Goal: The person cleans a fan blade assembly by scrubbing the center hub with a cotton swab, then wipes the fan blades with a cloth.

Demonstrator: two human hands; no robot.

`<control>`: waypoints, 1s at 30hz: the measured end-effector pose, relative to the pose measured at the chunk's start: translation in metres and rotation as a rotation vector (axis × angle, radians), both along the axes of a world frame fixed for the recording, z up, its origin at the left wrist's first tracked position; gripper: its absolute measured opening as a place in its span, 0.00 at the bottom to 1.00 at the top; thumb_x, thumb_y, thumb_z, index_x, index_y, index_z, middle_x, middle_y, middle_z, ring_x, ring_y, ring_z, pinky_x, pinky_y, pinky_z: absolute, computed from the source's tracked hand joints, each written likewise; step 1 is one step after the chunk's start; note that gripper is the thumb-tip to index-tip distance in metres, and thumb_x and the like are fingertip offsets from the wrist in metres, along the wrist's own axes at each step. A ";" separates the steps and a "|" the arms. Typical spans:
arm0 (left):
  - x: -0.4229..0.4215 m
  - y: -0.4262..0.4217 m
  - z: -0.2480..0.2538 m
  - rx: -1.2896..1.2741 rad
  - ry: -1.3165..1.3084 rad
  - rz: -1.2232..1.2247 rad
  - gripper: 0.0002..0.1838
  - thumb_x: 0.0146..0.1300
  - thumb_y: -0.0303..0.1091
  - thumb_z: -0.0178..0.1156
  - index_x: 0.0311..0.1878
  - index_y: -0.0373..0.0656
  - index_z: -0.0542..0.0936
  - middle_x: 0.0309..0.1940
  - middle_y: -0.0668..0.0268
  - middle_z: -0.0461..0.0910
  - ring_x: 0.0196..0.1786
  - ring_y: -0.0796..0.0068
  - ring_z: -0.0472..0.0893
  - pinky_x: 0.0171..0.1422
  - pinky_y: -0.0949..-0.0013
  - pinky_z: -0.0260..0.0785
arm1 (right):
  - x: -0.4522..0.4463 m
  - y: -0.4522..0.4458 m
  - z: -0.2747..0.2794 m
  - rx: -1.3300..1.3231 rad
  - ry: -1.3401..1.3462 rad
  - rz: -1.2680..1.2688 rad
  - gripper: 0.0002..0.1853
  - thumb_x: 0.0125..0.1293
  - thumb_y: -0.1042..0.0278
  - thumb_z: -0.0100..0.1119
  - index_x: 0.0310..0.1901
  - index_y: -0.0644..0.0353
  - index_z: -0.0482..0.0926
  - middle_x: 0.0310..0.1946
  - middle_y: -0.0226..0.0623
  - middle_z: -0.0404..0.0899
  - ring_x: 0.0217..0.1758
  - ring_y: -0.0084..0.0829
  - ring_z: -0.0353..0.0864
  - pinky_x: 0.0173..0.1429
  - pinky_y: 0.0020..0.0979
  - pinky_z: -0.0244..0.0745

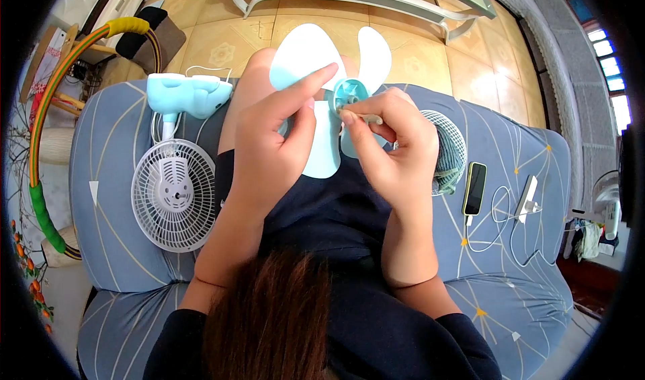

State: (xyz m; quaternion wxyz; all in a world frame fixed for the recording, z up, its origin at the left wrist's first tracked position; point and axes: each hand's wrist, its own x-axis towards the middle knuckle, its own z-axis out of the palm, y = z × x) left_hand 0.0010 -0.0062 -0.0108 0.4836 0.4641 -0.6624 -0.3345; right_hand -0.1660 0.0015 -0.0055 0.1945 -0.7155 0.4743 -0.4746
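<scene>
Left hand [279, 135], half-curled over the fan blades [302, 51], hold unclear; right hand [396, 141], pinched on their hub [349, 92], near the sofa's [107, 192] far edge.

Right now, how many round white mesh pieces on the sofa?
2. One sits on the left, by the light-blue housing; the other is on the right, partly behind the right hand, holding greenish cloth. More could be hidden under the arms.

I can make out no words, labels, brands, numbers or signs on anything from here. On the phone [476, 188] and the power strip [528, 198], any marks are too small to read.
</scene>
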 end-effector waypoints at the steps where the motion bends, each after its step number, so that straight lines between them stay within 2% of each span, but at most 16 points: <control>1: 0.001 -0.001 -0.003 -0.017 0.010 0.002 0.20 0.68 0.18 0.54 0.61 0.41 0.82 0.45 0.63 0.87 0.45 0.82 0.81 0.52 0.77 0.71 | -0.003 -0.001 0.000 0.004 -0.012 0.013 0.04 0.58 0.84 0.66 0.34 0.65 0.83 0.27 0.32 0.79 0.27 0.17 0.71 0.30 0.17 0.66; 3: 0.001 -0.001 -0.004 -0.022 0.021 0.000 0.20 0.68 0.18 0.54 0.61 0.41 0.82 0.44 0.63 0.87 0.45 0.82 0.81 0.51 0.77 0.70 | -0.004 0.001 0.008 0.054 -0.054 0.020 0.04 0.58 0.84 0.66 0.34 0.66 0.83 0.27 0.31 0.78 0.27 0.15 0.70 0.30 0.16 0.65; 4: 0.001 -0.001 -0.001 -0.011 0.023 -0.004 0.20 0.68 0.19 0.54 0.61 0.41 0.82 0.44 0.63 0.87 0.45 0.82 0.81 0.51 0.77 0.70 | -0.003 0.001 0.007 0.041 -0.079 0.002 0.03 0.59 0.83 0.66 0.34 0.66 0.83 0.27 0.30 0.77 0.26 0.13 0.67 0.29 0.15 0.61; 8: -0.001 0.001 0.004 0.049 0.012 -0.004 0.20 0.68 0.19 0.54 0.61 0.41 0.82 0.44 0.62 0.87 0.45 0.82 0.81 0.51 0.78 0.70 | 0.001 -0.001 -0.002 -0.008 -0.063 -0.017 0.02 0.60 0.81 0.67 0.34 0.66 0.82 0.27 0.30 0.77 0.25 0.13 0.66 0.28 0.16 0.55; 11: 0.001 -0.002 -0.005 -0.063 0.011 -0.004 0.20 0.68 0.19 0.54 0.61 0.41 0.83 0.44 0.63 0.87 0.46 0.82 0.82 0.52 0.78 0.70 | -0.006 -0.001 0.000 0.047 -0.051 0.031 0.02 0.60 0.82 0.66 0.34 0.67 0.82 0.27 0.30 0.78 0.25 0.13 0.66 0.28 0.15 0.57; 13: -0.002 -0.003 -0.005 -0.080 0.066 -0.015 0.21 0.66 0.16 0.53 0.60 0.41 0.83 0.34 0.68 0.82 0.35 0.85 0.75 0.39 0.79 0.66 | -0.008 0.001 0.008 0.100 -0.060 0.031 0.02 0.60 0.82 0.66 0.34 0.67 0.82 0.27 0.31 0.78 0.25 0.14 0.68 0.29 0.15 0.62; 14: -0.004 -0.003 -0.004 -0.089 0.094 -0.020 0.22 0.65 0.15 0.53 0.59 0.41 0.83 0.29 0.70 0.79 0.29 0.87 0.71 0.33 0.80 0.64 | -0.007 0.001 0.011 0.070 -0.015 0.010 0.02 0.60 0.82 0.65 0.34 0.67 0.82 0.28 0.33 0.79 0.26 0.15 0.72 0.31 0.16 0.68; 16: -0.003 -0.002 -0.003 -0.085 0.079 -0.022 0.22 0.65 0.14 0.53 0.59 0.41 0.83 0.30 0.70 0.79 0.29 0.87 0.71 0.34 0.80 0.65 | -0.004 -0.001 0.001 0.012 -0.048 0.000 0.02 0.61 0.82 0.65 0.34 0.67 0.82 0.28 0.33 0.79 0.27 0.15 0.73 0.32 0.16 0.68; 18: -0.002 -0.002 -0.003 -0.059 0.056 -0.016 0.21 0.66 0.16 0.53 0.60 0.40 0.83 0.36 0.67 0.82 0.36 0.85 0.75 0.41 0.79 0.67 | -0.003 -0.002 -0.002 0.010 -0.043 0.004 0.02 0.61 0.82 0.65 0.34 0.67 0.82 0.28 0.33 0.79 0.27 0.15 0.73 0.33 0.16 0.68; 20: 0.001 -0.001 -0.003 -0.010 0.024 0.000 0.20 0.68 0.18 0.53 0.61 0.40 0.82 0.46 0.63 0.87 0.48 0.81 0.82 0.53 0.77 0.71 | -0.005 0.000 0.000 0.064 -0.003 0.024 0.02 0.61 0.82 0.65 0.34 0.67 0.82 0.28 0.32 0.79 0.27 0.15 0.73 0.32 0.16 0.68; 23: 0.002 0.001 -0.002 -0.012 0.020 -0.001 0.20 0.68 0.18 0.53 0.61 0.40 0.82 0.46 0.62 0.87 0.48 0.82 0.82 0.53 0.77 0.71 | -0.011 -0.001 0.001 0.093 -0.078 0.073 0.02 0.61 0.82 0.65 0.34 0.67 0.82 0.28 0.32 0.78 0.28 0.15 0.73 0.32 0.16 0.68; 26: -0.003 -0.002 -0.004 -0.103 0.094 -0.034 0.23 0.63 0.13 0.53 0.58 0.41 0.83 0.32 0.68 0.78 0.32 0.83 0.74 0.36 0.79 0.66 | -0.009 0.004 0.011 0.050 0.006 -0.001 0.02 0.61 0.82 0.65 0.35 0.67 0.82 0.28 0.32 0.78 0.29 0.15 0.75 0.33 0.15 0.68; 29: -0.003 0.000 -0.001 -0.055 0.090 -0.030 0.23 0.62 0.13 0.54 0.58 0.41 0.84 0.32 0.67 0.78 0.33 0.82 0.74 0.37 0.79 0.66 | -0.003 0.000 0.002 -0.022 0.003 -0.012 0.02 0.61 0.81 0.66 0.35 0.66 0.82 0.28 0.32 0.78 0.29 0.15 0.74 0.31 0.15 0.66; 30: -0.002 0.000 -0.002 -0.051 0.044 -0.021 0.22 0.64 0.14 0.53 0.59 0.40 0.83 0.36 0.66 0.81 0.37 0.82 0.77 0.42 0.78 0.68 | -0.003 0.000 0.000 -0.031 0.001 0.002 0.02 0.60 0.81 0.66 0.35 0.66 0.82 0.28 0.32 0.78 0.29 0.15 0.73 0.30 0.15 0.65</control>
